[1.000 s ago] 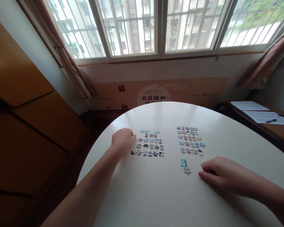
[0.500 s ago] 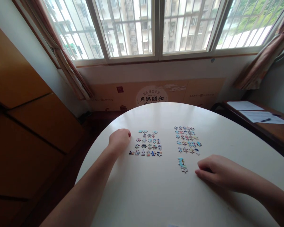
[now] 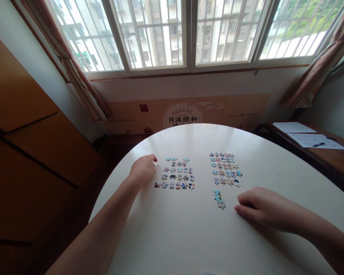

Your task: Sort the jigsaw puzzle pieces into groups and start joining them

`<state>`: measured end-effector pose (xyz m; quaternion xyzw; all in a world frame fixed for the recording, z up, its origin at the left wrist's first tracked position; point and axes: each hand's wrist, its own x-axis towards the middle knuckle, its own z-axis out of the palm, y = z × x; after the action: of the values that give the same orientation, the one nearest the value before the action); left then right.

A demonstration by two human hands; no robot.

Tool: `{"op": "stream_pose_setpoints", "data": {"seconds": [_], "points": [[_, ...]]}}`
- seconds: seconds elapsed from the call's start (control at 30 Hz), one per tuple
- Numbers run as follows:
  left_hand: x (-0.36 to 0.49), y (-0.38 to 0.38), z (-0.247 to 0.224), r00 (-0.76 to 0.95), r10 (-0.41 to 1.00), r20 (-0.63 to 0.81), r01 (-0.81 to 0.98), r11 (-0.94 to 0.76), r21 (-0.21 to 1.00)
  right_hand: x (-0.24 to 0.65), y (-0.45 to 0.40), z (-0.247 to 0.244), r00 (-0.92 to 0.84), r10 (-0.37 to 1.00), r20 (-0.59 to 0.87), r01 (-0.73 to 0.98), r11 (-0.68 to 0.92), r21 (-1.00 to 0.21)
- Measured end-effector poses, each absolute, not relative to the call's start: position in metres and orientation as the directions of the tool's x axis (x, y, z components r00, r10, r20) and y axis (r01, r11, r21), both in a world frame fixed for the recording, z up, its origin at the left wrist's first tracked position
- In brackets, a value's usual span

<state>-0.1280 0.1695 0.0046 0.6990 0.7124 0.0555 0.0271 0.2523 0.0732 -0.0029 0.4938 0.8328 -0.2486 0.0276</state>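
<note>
My left hand (image 3: 143,169) rests on the table at the left edge of a group of loose jigsaw pieces (image 3: 178,176) set out in rows. Its index finger stands a little apart from the fingers below, and nothing shows between them. To the right lies a second group of puzzle pieces (image 3: 224,170), also in rows. Below that group is a small joined strip of puzzle pieces (image 3: 219,198), light blue at the top. My right hand (image 3: 250,204) lies loosely curled just right of this strip, not touching it, with no piece visible in its fingers.
The white round table (image 3: 166,233) carries all the pieces. A brown side table (image 3: 329,154) with printed papers (image 3: 317,141) and a dark pen stands at the right. Wooden cabinets (image 3: 25,160) are at the left, a barred window ahead. Something pale peeks in at the bottom edge.
My left index finger has lifted away from the fingers below it. The view has shifted slightly; my right hand and the pieces appear to stay in place.
</note>
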Motion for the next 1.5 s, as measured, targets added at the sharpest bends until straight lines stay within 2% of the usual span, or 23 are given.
{"op": "stream_pose_setpoints", "data": {"seconds": [0.23, 0.33, 0.4, 0.47, 0.5, 0.57, 0.67, 0.77, 0.93, 1.17, 1.4, 1.47, 1.5], "points": [[-0.123, 0.167, 0.015, 0.005, 0.989, 0.145, 0.985, -0.03, 0.17, 0.253, 0.073, -0.002, -0.513, 0.801, -0.308, 0.838, 0.391, -0.38], [-0.101, 0.147, 0.03, 0.048, 0.971, 0.234, 0.962, -0.108, 0.25, 0.253, 0.073, -0.001, -0.528, 0.801, -0.283, 0.828, 0.412, -0.379], [-0.077, 0.127, 0.035, 0.123, 0.952, 0.279, 0.805, -0.26, 0.533, 0.252, 0.071, 0.001, -0.544, 0.814, -0.204, 0.803, 0.436, -0.405], [-0.051, 0.106, 0.033, 0.231, 0.95, 0.21, 0.539, -0.305, 0.785, 0.25, 0.068, 0.004, -0.561, 0.825, -0.074, 0.749, 0.467, -0.47], [-0.039, 0.097, 0.029, 0.318, 0.937, 0.146, 0.4, -0.272, 0.875, 0.249, 0.066, 0.005, -0.566, 0.825, -0.002, 0.71, 0.486, -0.509], [-0.02, 0.084, 0.017, 0.456, 0.89, 0.022, 0.211, -0.132, 0.968, 0.245, 0.063, 0.005, -0.575, 0.808, 0.133, 0.619, 0.535, -0.575], [-0.006, 0.078, 0.0, 0.49, 0.865, -0.108, 0.117, 0.057, 0.991, 0.239, 0.059, 0.003, -0.59, 0.751, 0.296, 0.495, 0.626, -0.603], [-0.003, 0.08, -0.008, 0.459, 0.874, -0.163, 0.09, 0.136, 0.987, 0.234, 0.059, -0.002, -0.598, 0.7, 0.391, 0.416, 0.687, -0.596], [-0.003, 0.08, -0.01, 0.465, 0.869, -0.171, 0.113, 0.133, 0.985, 0.227, 0.059, -0.008, -0.609, 0.652, 0.452, 0.366, 0.736, -0.569], [-0.001, 0.08, -0.012, 0.517, 0.847, -0.128, 0.131, 0.07, 0.989, 0.225, 0.061, -0.011, -0.647, 0.61, 0.457, 0.354, 0.772, -0.529], [0.002, 0.075, -0.01, 0.539, 0.841, -0.042, 0.256, -0.117, 0.96, 0.233, 0.061, -0.008, -0.67, 0.579, 0.464, 0.357, 0.8, -0.483], [0.001, 0.075, -0.012, 0.543, 0.838, 0.062, 0.323, -0.276, 0.905, 0.238, 0.063, -0.006, -0.686, 0.596, 0.417, 0.378, 0.782, -0.495], [0.001, 0.076, -0.013, 0.548, 0.824, 0.144, 0.371, -0.393, 0.842, 0.241, 0.064, -0.004, -0.695, 0.603, 0.392, 0.391, 0.774, -0.499]]}}
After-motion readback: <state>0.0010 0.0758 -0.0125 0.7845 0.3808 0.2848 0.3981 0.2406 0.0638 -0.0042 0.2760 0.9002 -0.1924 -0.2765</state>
